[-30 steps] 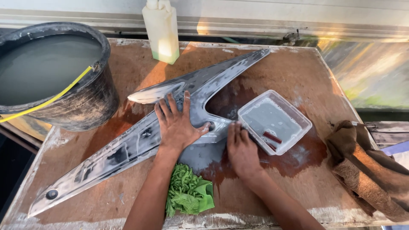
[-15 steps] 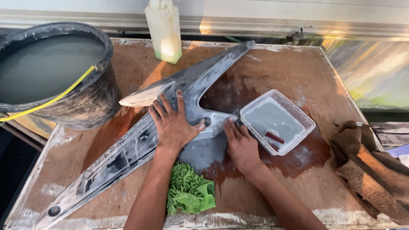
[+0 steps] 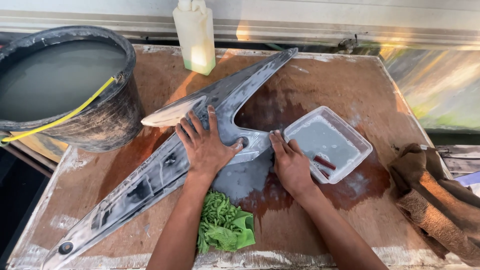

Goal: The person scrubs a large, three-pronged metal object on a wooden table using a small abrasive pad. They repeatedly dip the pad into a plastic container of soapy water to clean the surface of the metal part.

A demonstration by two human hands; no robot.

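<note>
Pressing down with both hands, we hold a long grey plastic panel flat on the wet wooden table. Our left hand lies spread and open on the panel's middle, fingers splayed, gripping nothing. Our right hand rests palm down on the panel's lower edge, just beside a clear tub; its fingers are bent over something under the palm, but we cannot tell what it holds, if anything.

Judging from the surface, the work looks partly done: a pale, cloudy film covers most of the panel, and a grey puddle has spread around our hands, while the far tip near the bottle looks darker and less worked.

The clear plastic tub holds cloudy grey water with a small dark reddish piece lying at its near edge. A black bucket with a yellow handle stands at the left, nearly full of murky grey water. A pale bottle with a little greenish liquid at its bottom stands at the back. A green cloth lies between our forearms, and a brown rag sits at the right.
</note>
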